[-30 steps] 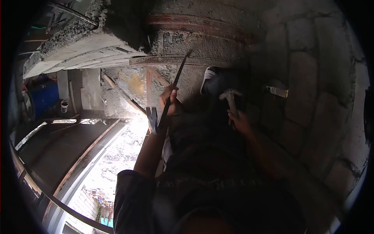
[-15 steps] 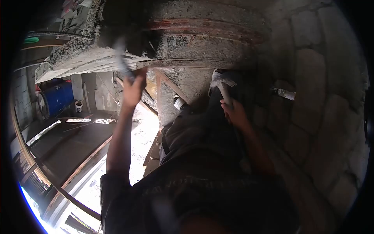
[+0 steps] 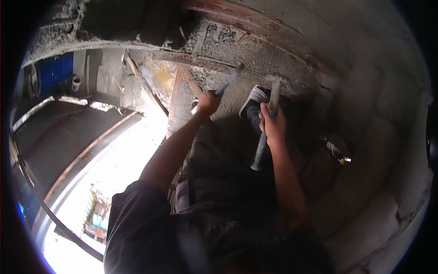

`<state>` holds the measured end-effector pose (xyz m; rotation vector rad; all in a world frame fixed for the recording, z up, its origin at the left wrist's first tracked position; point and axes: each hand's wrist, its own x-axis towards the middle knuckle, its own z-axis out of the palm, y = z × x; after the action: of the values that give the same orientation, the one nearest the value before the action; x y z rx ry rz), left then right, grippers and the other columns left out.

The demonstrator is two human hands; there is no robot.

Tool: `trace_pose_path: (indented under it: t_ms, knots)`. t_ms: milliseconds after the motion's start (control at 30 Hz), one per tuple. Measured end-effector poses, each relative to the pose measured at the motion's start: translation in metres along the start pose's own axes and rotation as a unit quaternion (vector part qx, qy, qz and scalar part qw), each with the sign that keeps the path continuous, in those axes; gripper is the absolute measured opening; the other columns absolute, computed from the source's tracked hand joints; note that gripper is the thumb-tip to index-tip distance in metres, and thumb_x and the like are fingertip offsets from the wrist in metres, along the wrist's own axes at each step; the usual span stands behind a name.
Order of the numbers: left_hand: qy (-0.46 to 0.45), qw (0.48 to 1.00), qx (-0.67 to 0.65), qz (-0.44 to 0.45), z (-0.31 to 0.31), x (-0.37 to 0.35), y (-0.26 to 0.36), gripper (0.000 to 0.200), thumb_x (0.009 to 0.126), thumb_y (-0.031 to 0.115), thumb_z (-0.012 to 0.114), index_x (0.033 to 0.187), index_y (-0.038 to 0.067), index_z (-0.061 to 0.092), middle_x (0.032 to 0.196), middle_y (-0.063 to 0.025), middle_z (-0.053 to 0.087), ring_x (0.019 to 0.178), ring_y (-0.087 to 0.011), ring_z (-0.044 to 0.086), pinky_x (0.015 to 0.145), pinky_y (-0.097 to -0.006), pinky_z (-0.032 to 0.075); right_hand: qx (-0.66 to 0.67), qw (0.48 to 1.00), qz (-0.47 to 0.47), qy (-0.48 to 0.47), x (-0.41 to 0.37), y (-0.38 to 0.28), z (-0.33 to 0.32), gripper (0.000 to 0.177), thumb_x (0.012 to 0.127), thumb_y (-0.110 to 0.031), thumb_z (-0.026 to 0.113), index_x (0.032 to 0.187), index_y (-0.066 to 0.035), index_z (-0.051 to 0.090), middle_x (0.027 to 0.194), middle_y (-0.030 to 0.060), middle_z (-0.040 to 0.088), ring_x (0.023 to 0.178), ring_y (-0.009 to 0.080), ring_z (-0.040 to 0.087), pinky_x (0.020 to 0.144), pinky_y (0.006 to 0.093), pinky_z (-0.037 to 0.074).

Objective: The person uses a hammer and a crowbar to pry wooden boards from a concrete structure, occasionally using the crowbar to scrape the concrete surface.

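My left hand [image 3: 209,104] is wrapped round a chisel [image 3: 231,79], a slim bluish-grey tool with a dark tip. It points up and to the right over the rough concrete surface [image 3: 214,43]. To the right, my right hand [image 3: 274,124] grips a claw hammer [image 3: 275,93] partway along its handle. The hammer's pale, dusty head is uppermost, and the dark handle end hangs below the fist. Between the two tools shows a striped shoe [image 3: 255,98] on my foot. Chisel and hammer are apart.
Reddish boards [image 3: 264,25] run along the concrete ahead. A block wall [image 3: 378,169] closes in the right side. At left are a blue drum [image 3: 54,73], a small white bucket [image 3: 76,82] and a bright opening far below, edged by a long beam [image 3: 86,153].
My left hand has swung right with the chisel, towards the hammer. My right hand has turned the hammer more upright. The view has shifted and tilted.
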<state>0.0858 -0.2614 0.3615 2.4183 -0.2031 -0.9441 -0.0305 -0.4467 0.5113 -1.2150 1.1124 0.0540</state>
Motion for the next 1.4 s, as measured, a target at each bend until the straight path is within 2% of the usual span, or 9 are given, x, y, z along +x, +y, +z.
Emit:
trace_pose_path:
  t_ms: [167, 300, 533, 567, 733, 800, 967, 1067, 1400]
  knots:
    - [0.017, 0.996, -0.093, -0.009, 0.041, -0.019, 0.033, 0.021, 0.081, 0.026, 0.060, 0.092, 0.010, 0.070, 0.082, -0.0213, 0.068, 0.085, -0.0393, 0.067, 0.075, -0.0492, 0.052, 0.088, 0.995, -0.047, -0.019, 0.060, 0.033, 0.047, 0.036, 0.088, -0.019, 0.071, 0.104, -0.002, 0.045, 0.104, 0.0162, 0.068, 0.044, 0.0075, 0.045, 0.039, 0.0224, 0.036]
    - [-0.020, 0.990, -0.121, -0.066, 0.039, -0.021, 0.056, 0.026, 0.079, 0.027, 0.061, 0.094, 0.008, 0.069, 0.083, -0.0222, 0.068, 0.086, -0.0383, 0.067, 0.078, -0.0471, 0.052, 0.107, 0.991, -0.045, -0.061, 0.081, 0.030, 0.065, 0.027, 0.092, -0.018, 0.066, 0.103, -0.002, 0.046, 0.092, 0.0152, 0.068, 0.043, 0.0078, 0.044, 0.039, 0.0227, 0.035]
    - [-0.136, 0.965, -0.226, -0.002, 0.044, -0.026, -0.046, 0.049, 0.085, 0.049, 0.062, 0.093, 0.001, 0.065, 0.089, -0.0258, 0.066, 0.088, -0.0428, 0.064, 0.075, -0.0471, 0.050, 0.097, 0.991, 0.015, -0.095, 0.114, 0.021, 0.068, 0.025, 0.094, -0.021, 0.063, 0.101, -0.002, 0.048, 0.086, 0.0143, 0.066, 0.041, 0.0072, 0.042, 0.041, 0.0245, 0.037]
    - [-0.074, 0.963, -0.253, 0.062, 0.049, -0.028, -0.056, 0.057, 0.088, 0.054, 0.058, 0.094, -0.002, 0.064, 0.090, -0.0283, 0.064, 0.088, -0.0452, 0.062, 0.074, -0.0477, 0.049, 0.083, 0.991, 0.015, -0.106, 0.120, 0.017, 0.070, 0.024, 0.094, -0.021, 0.063, 0.101, -0.002, 0.049, 0.087, 0.0149, 0.067, 0.041, 0.0070, 0.042, 0.041, 0.0247, 0.037]
    - [-0.037, 0.980, -0.196, -0.019, 0.078, -0.035, -0.091, 0.064, 0.093, 0.061, 0.044, 0.087, -0.001, 0.061, 0.075, -0.0270, 0.059, 0.080, -0.0475, 0.059, 0.068, -0.0501, 0.044, 0.044, 0.994, -0.004, -0.099, 0.135, 0.009, 0.083, 0.030, 0.097, -0.028, 0.059, 0.100, 0.000, 0.051, 0.102, 0.0197, 0.069, 0.041, 0.0065, 0.042, 0.042, 0.0249, 0.039]
    - [-0.023, 0.978, -0.203, -0.043, 0.084, -0.040, -0.101, 0.065, 0.094, 0.061, 0.043, 0.084, -0.001, 0.061, 0.074, -0.0269, 0.059, 0.079, -0.0475, 0.059, 0.067, -0.0501, 0.044, 0.008, 0.999, 0.033, -0.005, 0.145, 0.006, 0.080, 0.048, 0.098, -0.040, 0.056, 0.114, 0.004, 0.044, 0.109, 0.0256, 0.066, 0.044, 0.0073, 0.038, 0.045, 0.0251, 0.038]
    - [-0.012, 0.976, -0.191, -0.102, 0.124, -0.034, -0.129, 0.066, 0.095, 0.061, 0.040, 0.078, -0.001, 0.058, 0.070, -0.0247, 0.057, 0.073, -0.0461, 0.057, 0.064, -0.0501, 0.043, 0.011, 1.000, -0.011, 0.005, 0.163, 0.007, 0.067, 0.047, 0.100, -0.042, 0.050, 0.110, 0.003, 0.044, 0.087, 0.0197, 0.070, 0.043, 0.0089, 0.046, 0.043, 0.0252, 0.041]
    - [-0.012, 0.977, -0.184, -0.108, 0.144, -0.028, -0.133, 0.067, 0.095, 0.061, 0.041, 0.078, 0.000, 0.061, 0.071, -0.0265, 0.059, 0.076, -0.0477, 0.059, 0.065, -0.0518, 0.044, -0.072, 0.995, -0.062, -0.002, 0.166, 0.017, 0.069, 0.036, 0.100, -0.037, 0.053, 0.103, -0.002, 0.047, 0.067, 0.0069, 0.060, 0.043, 0.0102, 0.046, 0.043, 0.0245, 0.039]
    - [0.017, 0.979, -0.176, -0.106, 0.165, -0.008, -0.141, 0.065, 0.096, 0.059, 0.040, 0.079, 0.000, 0.062, 0.071, -0.0270, 0.060, 0.077, -0.0477, 0.060, 0.067, -0.0531, 0.045, -0.058, 0.996, 0.001, -0.064, 0.161, 0.036, 0.066, 0.028, 0.098, -0.032, 0.058, 0.091, -0.008, 0.046, 0.059, -0.0001, 0.048, 0.043, 0.0087, 0.044, 0.039, 0.0243, 0.037]
